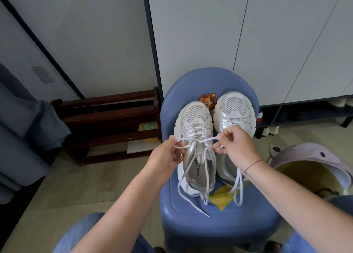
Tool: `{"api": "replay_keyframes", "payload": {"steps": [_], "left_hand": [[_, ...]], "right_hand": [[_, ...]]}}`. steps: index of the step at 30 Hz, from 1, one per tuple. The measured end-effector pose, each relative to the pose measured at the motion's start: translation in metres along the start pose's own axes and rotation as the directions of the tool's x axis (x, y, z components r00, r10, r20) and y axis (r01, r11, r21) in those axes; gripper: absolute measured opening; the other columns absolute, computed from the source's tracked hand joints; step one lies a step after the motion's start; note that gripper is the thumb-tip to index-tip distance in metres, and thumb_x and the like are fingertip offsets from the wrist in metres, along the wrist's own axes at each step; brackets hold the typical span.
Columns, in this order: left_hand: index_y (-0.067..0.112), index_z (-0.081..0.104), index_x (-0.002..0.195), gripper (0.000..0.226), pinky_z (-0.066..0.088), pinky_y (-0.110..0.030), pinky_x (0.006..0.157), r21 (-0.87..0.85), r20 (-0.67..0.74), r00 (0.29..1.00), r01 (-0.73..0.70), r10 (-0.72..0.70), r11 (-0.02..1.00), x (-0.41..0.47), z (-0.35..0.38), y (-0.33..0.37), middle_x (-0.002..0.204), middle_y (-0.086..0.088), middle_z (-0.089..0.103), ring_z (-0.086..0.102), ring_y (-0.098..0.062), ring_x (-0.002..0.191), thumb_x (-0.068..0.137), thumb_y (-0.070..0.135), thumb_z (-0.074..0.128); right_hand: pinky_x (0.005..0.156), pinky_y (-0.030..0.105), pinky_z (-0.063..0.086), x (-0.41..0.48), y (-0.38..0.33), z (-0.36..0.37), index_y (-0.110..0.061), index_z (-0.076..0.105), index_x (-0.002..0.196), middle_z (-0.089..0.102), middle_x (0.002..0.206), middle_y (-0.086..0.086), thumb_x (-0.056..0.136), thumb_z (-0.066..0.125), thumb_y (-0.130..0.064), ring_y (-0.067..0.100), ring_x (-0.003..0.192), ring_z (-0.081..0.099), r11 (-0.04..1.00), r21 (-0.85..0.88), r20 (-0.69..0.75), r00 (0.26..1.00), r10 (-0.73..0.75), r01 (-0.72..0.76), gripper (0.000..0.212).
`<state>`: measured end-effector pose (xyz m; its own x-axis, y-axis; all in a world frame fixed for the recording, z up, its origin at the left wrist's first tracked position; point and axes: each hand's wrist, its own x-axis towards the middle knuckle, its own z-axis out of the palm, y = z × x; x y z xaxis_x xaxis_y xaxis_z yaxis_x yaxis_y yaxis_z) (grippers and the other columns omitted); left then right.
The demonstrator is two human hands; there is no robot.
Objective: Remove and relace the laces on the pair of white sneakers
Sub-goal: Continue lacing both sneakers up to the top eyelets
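The left sneaker (194,126) lies toe-away on a blue chair (219,230), with the right sneaker (234,111) just beside it at 3 o'clock. The left hand (166,155) at 9 o'clock and the right hand (236,146) at 3 o'clock each pinch its lace (207,139) with curled fingers (226,136).

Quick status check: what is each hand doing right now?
Left hand: pinching the lace of the left-side sneaker.
Right hand: pinching the same lace on its other side.
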<state>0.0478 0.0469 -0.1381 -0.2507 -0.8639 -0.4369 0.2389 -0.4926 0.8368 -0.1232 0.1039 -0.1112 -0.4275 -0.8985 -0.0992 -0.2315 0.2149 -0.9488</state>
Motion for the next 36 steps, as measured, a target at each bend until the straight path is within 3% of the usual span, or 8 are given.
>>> {"api": "replay_keyframes", "payload": {"steps": [5,10,17,21,23,28,33,36], "left_hand": [[0.013,0.066,0.107,0.047,0.047,-0.03,0.092,0.304,0.122,0.968,-0.249,0.221,0.92,-0.005,-0.006,0.0,0.107,0.003,0.075,0.066,-0.012,0.103,0.105,0.047,0.033],[0.035,0.066,0.123,0.057,0.033,-0.026,0.109,0.423,0.265,0.942,-0.304,0.204,0.854,-0.01,-0.004,-0.004,0.131,0.021,0.059,0.047,0.002,0.129,0.097,0.064,0.025],[0.018,0.034,0.149,0.074,0.029,-0.04,0.115,0.443,0.0,0.999,-0.048,0.054,0.895,0.017,0.008,-0.013,0.149,0.002,0.042,0.038,-0.021,0.137,0.093,0.066,0.045],[0.025,0.042,0.146,0.129,0.032,-0.055,0.114,0.306,-0.092,0.987,0.154,-0.132,0.94,0.044,0.006,-0.022,0.15,-0.001,0.046,0.04,-0.031,0.139,0.04,0.094,0.065],[0.023,0.06,0.132,0.129,0.04,-0.052,0.11,0.296,-0.012,0.98,0.194,-0.199,0.935,0.046,0.01,-0.027,0.137,-0.006,0.06,0.053,-0.031,0.128,0.024,0.094,0.07],[0.012,0.071,0.119,0.069,0.052,-0.043,0.1,0.165,0.2,0.969,0.115,-0.147,0.98,0.046,0.013,-0.028,0.116,-0.014,0.072,0.069,-0.028,0.107,0.077,0.066,0.066],[0.01,0.045,0.144,0.116,0.052,-0.052,0.099,0.018,0.126,0.991,0.044,-0.046,0.999,0.059,0.011,-0.037,0.129,-0.018,0.064,0.067,-0.034,0.111,0.053,0.065,0.089],[0.013,0.036,0.15,0.115,0.051,-0.054,0.099,-0.03,0.116,0.987,-0.104,0.107,0.994,0.07,0.005,-0.024,0.135,-0.017,0.06,0.065,-0.033,0.116,0.06,0.065,0.085]], "right_hand": [[0.062,0.011,0.037,-0.023,0.011,0.001,-0.016,0.058,0.084,0.054,0.084,-0.004,0.09,0.061,-0.024,0.004,0.072,0.052,0.926,-0.3,-0.157,0.946,-0.285,0.229,0.01],[0.061,0.026,0.044,-0.044,0.032,0.018,-0.017,0.066,0.081,0.063,0.068,-0.004,0.089,0.062,-0.029,0.014,0.067,0.059,0.967,-0.248,-0.016,0.997,-0.071,0.065,0.015],[0.061,0.03,0.044,-0.053,0.049,0.026,-0.019,0.051,0.076,0.059,0.069,-0.003,0.083,0.07,-0.029,0.018,0.068,0.057,0.973,-0.23,-0.146,0.989,-0.007,-0.027,0.023],[0.063,0.038,0.053,-0.055,0.056,0.028,-0.018,0.049,0.08,0.054,0.065,-0.001,0.081,0.073,-0.023,0.022,0.062,0.058,0.978,-0.206,-0.118,0.993,0.001,-0.026,0.024],[0.063,0.043,0.055,-0.055,0.059,0.027,-0.018,0.048,0.08,0.047,0.06,-0.003,0.079,0.074,-0.019,0.022,0.059,0.054,0.982,-0.189,-0.108,0.994,-0.009,-0.011,0.026],[0.063,0.032,0.049,-0.054,0.061,0.029,-0.014,0.047,0.085,0.038,0.057,-0.004,0.08,0.074,-0.018,0.01,0.052,0.039,0.979,-0.196,-0.054,0.996,-0.069,0.057,0.028],[0.056,0.013,0.038,-0.054,0.06,0.031,-0.019,0.045,0.083,0.038,0.059,-0.004,0.08,0.074,-0.015,0.008,0.053,0.038,0.968,-0.201,-0.048,0.986,-0.161,0.148,0.03],[0.057,0.016,0.039,-0.05,0.057,0.035,-0.019,0.049,0.088,0.041,0.06,-0.004,0.079,0.074,-0.014,0.007,0.053,0.039,0.962,-0.185,-0.093,0.97,-0.223,0.203,0.027]]}}
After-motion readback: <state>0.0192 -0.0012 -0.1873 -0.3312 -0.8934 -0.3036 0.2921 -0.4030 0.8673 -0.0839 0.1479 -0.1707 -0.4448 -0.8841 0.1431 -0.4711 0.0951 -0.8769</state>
